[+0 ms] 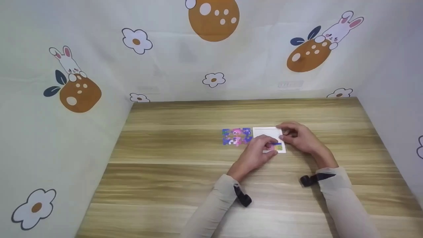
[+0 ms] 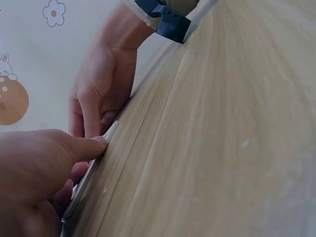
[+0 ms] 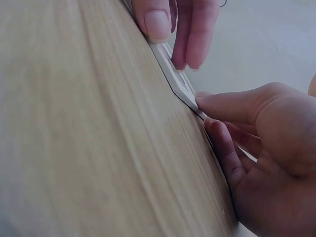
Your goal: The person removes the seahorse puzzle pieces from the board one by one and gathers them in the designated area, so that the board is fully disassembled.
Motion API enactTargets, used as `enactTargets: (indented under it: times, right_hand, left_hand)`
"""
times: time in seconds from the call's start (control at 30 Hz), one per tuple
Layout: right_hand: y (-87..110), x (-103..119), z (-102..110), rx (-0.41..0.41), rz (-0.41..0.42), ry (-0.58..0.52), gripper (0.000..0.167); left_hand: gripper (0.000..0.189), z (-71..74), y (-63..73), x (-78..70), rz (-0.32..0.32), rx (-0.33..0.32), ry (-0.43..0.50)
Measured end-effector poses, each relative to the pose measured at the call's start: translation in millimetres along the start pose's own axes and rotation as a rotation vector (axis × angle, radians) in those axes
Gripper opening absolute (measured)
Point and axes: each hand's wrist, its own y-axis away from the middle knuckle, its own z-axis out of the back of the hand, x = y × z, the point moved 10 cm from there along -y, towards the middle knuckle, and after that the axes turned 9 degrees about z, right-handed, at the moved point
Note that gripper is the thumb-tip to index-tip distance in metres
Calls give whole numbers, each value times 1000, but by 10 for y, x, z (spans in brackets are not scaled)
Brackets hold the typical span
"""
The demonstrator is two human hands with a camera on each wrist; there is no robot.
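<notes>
A white square puzzle tray [image 1: 264, 130] lies on the table, with colourful puzzle pieces [image 1: 278, 146] in its near right part. My left hand [image 1: 254, 152] reaches over the tray's near left side. Its thumb touches the near rim, and its fingertips point down onto the pieces inside; the hand partly covers them. At the far right corner, my right hand [image 1: 302, 137] holds the rim between thumb and fingers. The right wrist view shows that thumb on the tray's edge [image 3: 173, 81]. Left of the tray lie loose puzzle pieces [image 1: 236, 136], blue and pink.
The wood-grain table [image 1: 165, 178] extends around the tray on all sides. Behind it hangs a pale cloth [image 1: 172, 62] printed with rabbits and flowers. Each wrist carries a black camera strap, such as the right one [image 1: 314, 180].
</notes>
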Motion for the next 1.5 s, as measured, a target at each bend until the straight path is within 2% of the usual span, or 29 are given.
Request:
enactTargets:
  times: [0.1,0.3,0.8,1.23,1.5]
  right_hand:
    - [-8,-8,-3,2,-5,14,43]
    - [-18,13,-5,6,-3,16,44]
    - [-9,0,1,6,-4,18,45]
    - [-14,40,8,0,15,7,45]
    - [-2,7,5,6,-8,20,45]
  left_hand:
    - [32,8,-3,2,-2,4,17]
    - [32,9,3,-33,-23,23,-41]
    - [49,-19,-9,-85,-31,41,-77]
    - [55,-3,-20,-152,-74,-1,-65]
    - [45,4,-1,-121,-61,8,-15]
